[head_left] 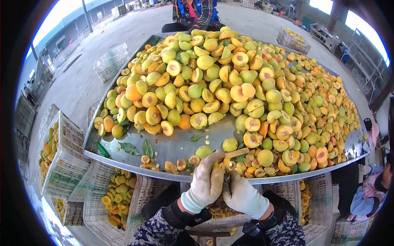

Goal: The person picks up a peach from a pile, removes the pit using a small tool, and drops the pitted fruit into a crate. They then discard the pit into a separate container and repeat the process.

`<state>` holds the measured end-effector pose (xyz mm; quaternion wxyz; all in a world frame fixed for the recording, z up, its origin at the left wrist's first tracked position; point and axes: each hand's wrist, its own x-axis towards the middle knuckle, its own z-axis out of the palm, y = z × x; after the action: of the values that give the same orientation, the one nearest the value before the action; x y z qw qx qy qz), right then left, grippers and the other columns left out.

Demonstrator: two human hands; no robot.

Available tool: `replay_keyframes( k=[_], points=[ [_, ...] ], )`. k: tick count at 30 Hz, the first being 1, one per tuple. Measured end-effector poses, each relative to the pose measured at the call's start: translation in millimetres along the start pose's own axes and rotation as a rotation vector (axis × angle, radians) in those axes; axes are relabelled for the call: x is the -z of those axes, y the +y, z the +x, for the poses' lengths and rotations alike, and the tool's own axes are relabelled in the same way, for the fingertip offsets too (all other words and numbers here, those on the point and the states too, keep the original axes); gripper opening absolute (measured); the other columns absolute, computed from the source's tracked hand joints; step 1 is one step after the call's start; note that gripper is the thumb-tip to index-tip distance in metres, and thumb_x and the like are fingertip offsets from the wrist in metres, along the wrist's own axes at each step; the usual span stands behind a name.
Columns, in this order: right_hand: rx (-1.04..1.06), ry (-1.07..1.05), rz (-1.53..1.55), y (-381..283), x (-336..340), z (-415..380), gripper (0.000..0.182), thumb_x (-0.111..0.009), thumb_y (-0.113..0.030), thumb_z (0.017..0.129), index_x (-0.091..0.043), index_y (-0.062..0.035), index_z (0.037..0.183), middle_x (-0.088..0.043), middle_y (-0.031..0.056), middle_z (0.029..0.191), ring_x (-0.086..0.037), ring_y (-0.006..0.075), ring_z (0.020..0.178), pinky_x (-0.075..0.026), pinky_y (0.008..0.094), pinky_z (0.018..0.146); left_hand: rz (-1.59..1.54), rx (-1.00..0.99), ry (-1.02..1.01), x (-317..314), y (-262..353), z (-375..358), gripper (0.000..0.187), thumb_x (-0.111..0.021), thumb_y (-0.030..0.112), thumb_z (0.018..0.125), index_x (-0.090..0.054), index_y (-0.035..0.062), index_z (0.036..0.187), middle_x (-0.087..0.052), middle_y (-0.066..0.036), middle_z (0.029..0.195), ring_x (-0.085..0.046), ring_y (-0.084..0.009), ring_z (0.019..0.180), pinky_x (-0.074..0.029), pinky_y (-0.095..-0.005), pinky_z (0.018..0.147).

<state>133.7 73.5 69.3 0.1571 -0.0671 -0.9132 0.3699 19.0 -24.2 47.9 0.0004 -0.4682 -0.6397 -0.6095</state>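
Room: a wide workshop with a bare concrete floor (135, 28), lit by bright openings at the sides. A pale crate (111, 63) is seen standing on the floor at upper left. One person (190, 15) is seated across the worktop; part of another person (369, 192) is seen at lower right.

Worktop (174, 144): sheet metal, with a raised rim, by which fruit is presumably kept from rolling off. The near left part is mostly bare metal, scuffed and wet-looking, likely kept open as working room.

Fruit pile (205, 78): yellow, green and orange, whole and halved, heaped over the far and right parts, within reach from either side. Many cut faces are turned up; some stones are seen.

Slatted crates: one (74, 143) at left and one (92, 197) under the near edge, both holding fruit. They are set close in, probably so that little reach is needed.

Hands: both gloved, brought together at the near rim. By the left hand (204, 180) a fruit piece (225, 164) appears to be pinched in a narrow grip, likely for steadiness. The right hand (246, 194) is curled in beside it; what is gripped there cannot be told.

Small items: a wooden stick (238, 153) is seen just above the fingertips; its holder is unclear. Leaves (129, 148) and a green object (102, 150) lie at left.
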Motion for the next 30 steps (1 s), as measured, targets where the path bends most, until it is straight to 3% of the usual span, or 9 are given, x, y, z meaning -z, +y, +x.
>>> replay_keyframes(
  k=[7, 11, 13, 18, 21, 25, 27, 29, 30],
  points=[
    [-0.039, -0.008, 0.039, 8.0, -4.6, -0.1, 0.027, -0.056, -0.016, 0.092, -0.044, 0.0072, 0.100, -0.055, 0.0281, 0.067, -0.058, 0.0472, 0.063, -0.044, 0.0513, 0.054, -0.098, 0.326, -0.191, 11.8, -2.0, 16.9, 0.028, -0.039, 0.011, 0.099, -0.058, -0.0046, 0.111, -0.063, -0.015, 0.101, -0.059, -0.0214, 0.091, -0.047, -0.0317, 0.084],
    [-0.141, -0.088, -0.012, 13.5, -14.3, -3.9, 0.027, -0.056, -0.017, 0.092, -0.046, 0.0072, 0.097, -0.056, 0.0273, 0.070, -0.057, 0.0456, 0.065, -0.045, 0.0482, 0.057, 0.197, 0.194, -0.376, 16.3, -56.1, -0.3, 0.033, -0.033, 0.013, 0.102, -0.061, -0.0041, 0.105, -0.061, -0.012, 0.092, -0.057, -0.0167, 0.082, -0.046, -0.0292, 0.076],
    [-0.203, -0.043, 0.054, 20.2, -23.6, -3.4, 0.025, -0.056, -0.018, 0.093, -0.047, 0.0055, 0.097, -0.055, 0.0254, 0.070, -0.057, 0.0430, 0.066, -0.045, 0.0456, 0.058, 0.262, 0.256, -0.470, 18.0, -49.3, 2.7, 0.033, -0.031, 0.012, 0.102, -0.057, -0.0033, 0.117, -0.060, -0.014, 0.104, -0.058, -0.0167, 0.093, -0.045, -0.0288, 0.085],
    [-0.351, -0.049, 0.518, 36.8, -32.9, -3.9, 0.028, -0.056, -0.022, 0.094, -0.046, 0.0050, 0.091, -0.056, 0.0280, 0.069, -0.058, 0.0454, 0.063, -0.045, 0.0477, 0.055, -0.405, 0.476, -0.293, 16.3, -13.4, 1.4, 0.052, -0.045, 0.003, 0.093, -0.033, -0.0019, 0.143, -0.048, -0.012, 0.130, -0.049, -0.0180, 0.119, -0.037, -0.0305, 0.105],
    [-0.296, -0.166, 0.217, 21.7, -6.5, 4.6, 0.025, -0.057, -0.019, 0.094, -0.046, 0.0033, 0.092, -0.055, 0.0220, 0.063, -0.056, 0.0408, 0.054, -0.044, 0.0460, 0.051, -0.351, 0.549, -0.367, 31.0, -31.5, -3.5, 0.056, -0.053, 0.001, 0.087, -0.035, -0.0037, 0.140, -0.050, -0.011, 0.128, -0.052, -0.0192, 0.115, -0.041, -0.0324, 0.101],
    [0.010, 0.031, -0.024, 26.3, -1.2, 10.2, 0.027, -0.057, -0.023, 0.096, -0.046, 0.0007, 0.094, -0.055, 0.0113, 0.060, -0.055, 0.0271, 0.047, -0.042, 0.0397, 0.045, 0.313, 0.116, -0.206, 27.5, -32.7, -1.6, 0.053, -0.054, -0.002, 0.085, -0.037, -0.0043, 0.135, -0.054, -0.016, 0.123, -0.061, -0.0265, 0.108, -0.049, -0.0347, 0.091],
    [-0.421, 0.003, 0.871, 9.5, 15.1, 10.8, 0.035, -0.055, -0.035, 0.098, -0.047, -0.0012, 0.098, -0.055, 0.0043, 0.064, -0.054, 0.0146, 0.047, -0.041, 0.0312, 0.042, 0.361, 0.072, -0.101, 27.0, -35.9, -2.6, 0.057, -0.053, -0.006, 0.082, -0.036, 0.0001, 0.136, -0.055, -0.020, 0.122, -0.062, -0.0313, 0.107, -0.051, -0.0380, 0.091],
    [-0.399, 0.011, 0.822, 1.6, 16.3, 11.7, 0.048, -0.051, -0.048, 0.097, -0.047, -0.0010, 0.101, -0.057, 0.0046, 0.069, -0.054, 0.0102, 0.048, -0.042, 0.0264, 0.042, -0.799, 0.681, 0.107, 30.4, -24.1, 1.7, 0.054, -0.054, -0.006, 0.083, -0.037, 0.0024, 0.133, -0.052, -0.018, 0.123, -0.057, -0.0349, 0.115, -0.049, -0.0414, 0.096],
    [-0.453, -0.069, 0.849, -1.5, 12.3, 10.4, 0.051, -0.051, -0.051, 0.096, -0.047, -0.0008, 0.102, -0.057, 0.0053, 0.071, -0.053, 0.0101, 0.048, -0.042, 0.0261, 0.042, -1.091, 0.734, 0.085, 34.1, -12.2, 8.7, 0.061, -0.054, -0.005, 0.083, -0.031, 0.0068, 0.139, -0.049, -0.018, 0.127, -0.057, -0.0368, 0.117, -0.051, -0.0448, 0.096]
  ],
)
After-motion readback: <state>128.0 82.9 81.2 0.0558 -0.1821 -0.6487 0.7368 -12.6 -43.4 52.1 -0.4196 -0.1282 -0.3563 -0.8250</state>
